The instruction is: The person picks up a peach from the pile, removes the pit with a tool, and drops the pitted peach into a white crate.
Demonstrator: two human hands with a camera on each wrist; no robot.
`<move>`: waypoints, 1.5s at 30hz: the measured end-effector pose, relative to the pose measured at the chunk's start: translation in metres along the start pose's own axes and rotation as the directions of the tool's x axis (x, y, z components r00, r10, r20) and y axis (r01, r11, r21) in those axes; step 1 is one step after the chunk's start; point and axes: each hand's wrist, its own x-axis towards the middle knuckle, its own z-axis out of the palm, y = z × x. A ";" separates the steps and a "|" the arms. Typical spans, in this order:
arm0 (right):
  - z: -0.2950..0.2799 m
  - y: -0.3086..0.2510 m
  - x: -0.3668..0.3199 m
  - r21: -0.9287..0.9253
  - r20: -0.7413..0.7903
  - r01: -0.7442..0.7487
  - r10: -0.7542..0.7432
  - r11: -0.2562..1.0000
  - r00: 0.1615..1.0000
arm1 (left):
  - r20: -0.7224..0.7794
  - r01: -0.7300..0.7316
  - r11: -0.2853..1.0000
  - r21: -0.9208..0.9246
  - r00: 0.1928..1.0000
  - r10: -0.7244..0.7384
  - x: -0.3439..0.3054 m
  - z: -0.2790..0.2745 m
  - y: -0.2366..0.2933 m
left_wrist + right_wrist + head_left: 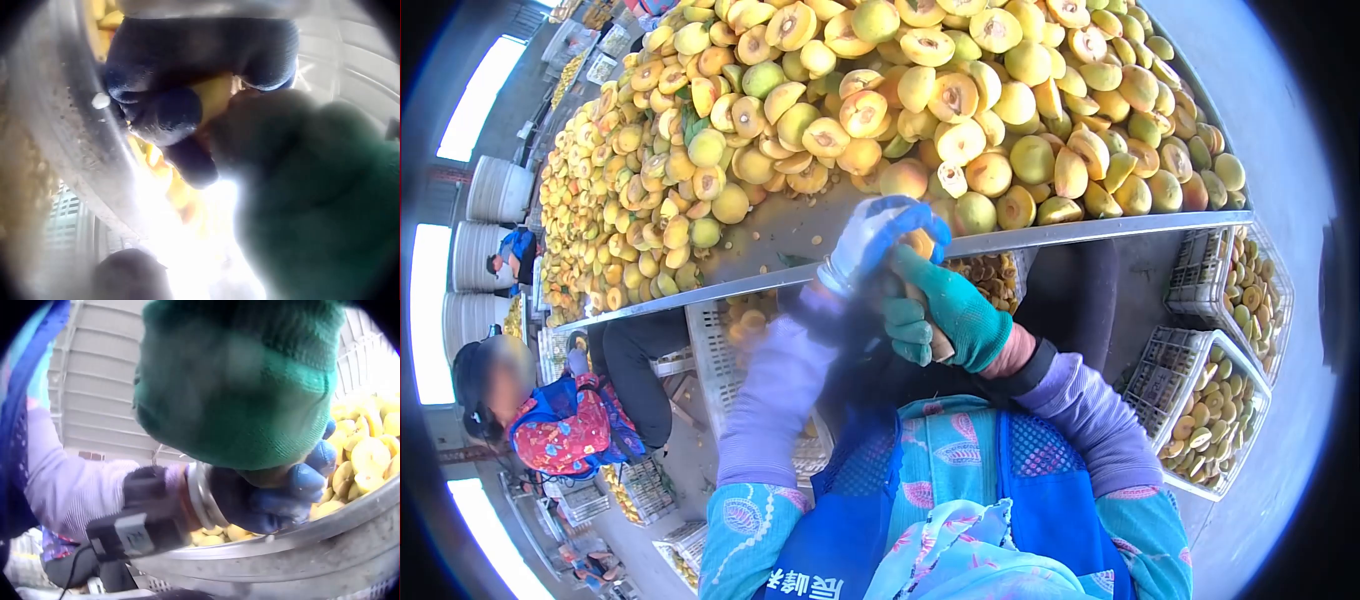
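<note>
Over the table's front edge, the left hand in a white and blue glove grips a yellow fruit with curled fingers. Against it, the right hand in a green glove curls round a tan handle; the tool's other end is hidden. In the left wrist view the blue fingers wrap the fruit beside the green glove. The right wrist view shows the green glove above the blue glove, the fruit hidden. Halved yellow fruit covers much of the metal table.
The table's metal rim runs just beyond the hands. Crates of fruit pieces stand at the right, and a white crate sits under the table at the left. Another person sits at the left; white buckets stand behind.
</note>
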 end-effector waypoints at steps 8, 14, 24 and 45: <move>-0.013 0.002 -0.001 -0.073 0.264 -0.171 0.185 0.983 0.947 | 0.015 -0.117 0.985 0.124 0.993 0.116 -0.022 -0.006 0.000; 0.008 0.020 0.012 -0.123 0.245 -0.324 0.345 0.938 0.906 | -0.542 -0.240 0.913 -0.329 0.840 0.025 -0.074 0.005 -0.012; -0.070 0.015 0.014 -0.195 -0.207 -0.216 0.175 0.957 0.962 | -0.539 0.568 0.155 0.808 0.608 0.583 -0.183 -0.110 -0.026; -0.013 0.010 0.016 -0.942 0.328 0.260 -0.749 -0.212 0.576 | -0.424 -0.220 0.967 -0.132 0.894 0.145 -0.043 0.004 -0.005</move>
